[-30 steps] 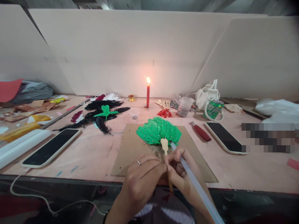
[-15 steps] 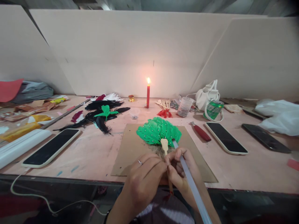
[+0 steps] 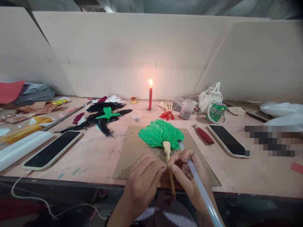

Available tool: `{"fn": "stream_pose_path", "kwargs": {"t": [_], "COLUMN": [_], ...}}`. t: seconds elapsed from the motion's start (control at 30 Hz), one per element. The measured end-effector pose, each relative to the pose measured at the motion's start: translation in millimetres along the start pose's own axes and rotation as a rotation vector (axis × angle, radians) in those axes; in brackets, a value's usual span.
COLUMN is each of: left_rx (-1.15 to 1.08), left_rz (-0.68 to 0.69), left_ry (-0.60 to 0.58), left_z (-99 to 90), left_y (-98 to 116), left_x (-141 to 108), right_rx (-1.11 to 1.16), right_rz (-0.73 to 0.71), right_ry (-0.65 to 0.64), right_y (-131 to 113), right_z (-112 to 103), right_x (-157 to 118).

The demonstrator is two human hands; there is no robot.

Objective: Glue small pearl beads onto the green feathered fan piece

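Note:
A green feather fan dotted with small pearly beads lies on a brown cardboard sheet, its pale handle pointing toward me. My left hand, with a ring on one finger, is left of the handle, its thumb and fingertips pinched together; whatever they hold is too small to make out. Between the fingers of my right hand runs a long translucent glue stick, its darkened tip close to the fan's lower right edge. The right thumb and index finger are close together beside the handle.
A lit red candle stands behind the fan. Black feathers and a phone lie left. To the right are a red-handled knife, another phone, a plastic cup and a green can. A charging cable hangs down the front.
My left hand has drawn slightly left, away from the handle. My right hand and the glue stick have shifted a little to the right. The fan stays in place.

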State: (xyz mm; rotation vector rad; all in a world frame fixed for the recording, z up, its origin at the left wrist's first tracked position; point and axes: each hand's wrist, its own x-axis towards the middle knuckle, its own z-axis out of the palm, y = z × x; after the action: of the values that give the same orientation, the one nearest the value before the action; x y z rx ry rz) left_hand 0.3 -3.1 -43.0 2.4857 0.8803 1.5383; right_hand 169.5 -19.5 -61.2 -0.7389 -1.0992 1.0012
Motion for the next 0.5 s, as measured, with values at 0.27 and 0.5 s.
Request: {"fn": "stream_pose_path", "kwargs": {"t": [0.27,0.5], "left_rx": [0.018,0.032], "left_rz": [-0.022,-0.011], "left_ry": [0.004,0.062], "left_z": [-1.5,-3.3], "left_y": [0.3,-2.4], "left_x": [1.4,1.6], "right_rx": [-0.064,-0.079], "right_rz": [-0.005,-0.033], "right_ry": [-0.102,-0.027], "right_y": [2.9,-2.8], "right_z": [-10.0,-11.1], "right_x": [8.3,11.3]}}
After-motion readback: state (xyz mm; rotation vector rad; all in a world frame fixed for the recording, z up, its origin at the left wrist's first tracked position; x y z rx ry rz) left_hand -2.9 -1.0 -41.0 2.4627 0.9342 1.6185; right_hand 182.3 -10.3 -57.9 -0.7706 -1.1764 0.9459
